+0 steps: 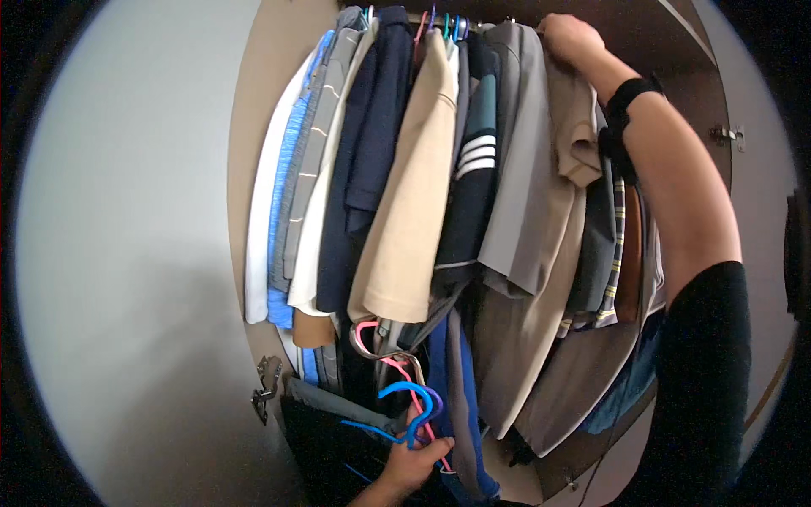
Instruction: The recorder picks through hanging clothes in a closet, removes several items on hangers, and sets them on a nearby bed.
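Low in the wardrobe, my left hand (412,459) grips several hangers together: a blue hanger (415,415), a pink hanger (408,380), a purple one and a metal-coloured one. Dark garments (342,443) lie around that hand. Raised at the upper right, my right hand (570,38) is at the rail above a brown short-sleeved garment (573,108); its fingertips are hidden, so what it grips does not show. Beside it hang grey garments (529,158). Further left are a beige garment (412,215), navy garments (380,120) and a black one with white stripes (475,158).
White, blue and grey clothes (298,158) hang at the rail's left end. An open wardrobe door (139,222) stands on the left, with a metal hinge (266,386) near its edge. Another hinge (728,134) is at the right. A thin dark cable (599,466) runs at the lower right.
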A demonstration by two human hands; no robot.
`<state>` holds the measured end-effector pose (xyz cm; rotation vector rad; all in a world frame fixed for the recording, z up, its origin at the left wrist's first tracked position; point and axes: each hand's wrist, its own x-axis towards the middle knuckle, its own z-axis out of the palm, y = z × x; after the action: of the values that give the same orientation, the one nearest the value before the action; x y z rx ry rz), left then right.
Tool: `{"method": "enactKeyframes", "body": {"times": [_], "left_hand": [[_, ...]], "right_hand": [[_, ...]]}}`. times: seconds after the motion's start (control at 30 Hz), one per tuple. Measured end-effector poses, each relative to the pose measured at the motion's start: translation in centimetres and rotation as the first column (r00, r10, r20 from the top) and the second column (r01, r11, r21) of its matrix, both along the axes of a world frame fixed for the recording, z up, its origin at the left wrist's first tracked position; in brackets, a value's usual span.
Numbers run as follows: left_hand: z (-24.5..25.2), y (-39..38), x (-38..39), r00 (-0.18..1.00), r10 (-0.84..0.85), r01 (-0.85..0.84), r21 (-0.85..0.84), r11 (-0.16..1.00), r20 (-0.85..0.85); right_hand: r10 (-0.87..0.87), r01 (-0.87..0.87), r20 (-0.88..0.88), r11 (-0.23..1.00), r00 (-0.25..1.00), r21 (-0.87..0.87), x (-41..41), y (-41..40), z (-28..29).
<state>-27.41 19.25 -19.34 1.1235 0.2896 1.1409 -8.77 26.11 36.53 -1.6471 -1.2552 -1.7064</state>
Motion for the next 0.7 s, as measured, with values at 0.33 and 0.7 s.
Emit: {"method": "enactKeyframes", "body": {"times": [0.33, 0.7], "left_hand": [[-3.7, 1.8, -0.8, 0.999, -0.01, 0.006, -0.083, 0.997, -0.051], [-5.9, 0.4, 0.4, 0.996, 0.091, -0.091, 0.009, 0.996, 0.006]], "right_hand": [[0.006, -0.001, 0.017, 0.96, 1.0, -0.279, 1.0, 3.3, -0.7], [0.733, -0.754, 0.185, 0.652, 0.655, 0.081, -0.6, -0.1, -16.1]]}}
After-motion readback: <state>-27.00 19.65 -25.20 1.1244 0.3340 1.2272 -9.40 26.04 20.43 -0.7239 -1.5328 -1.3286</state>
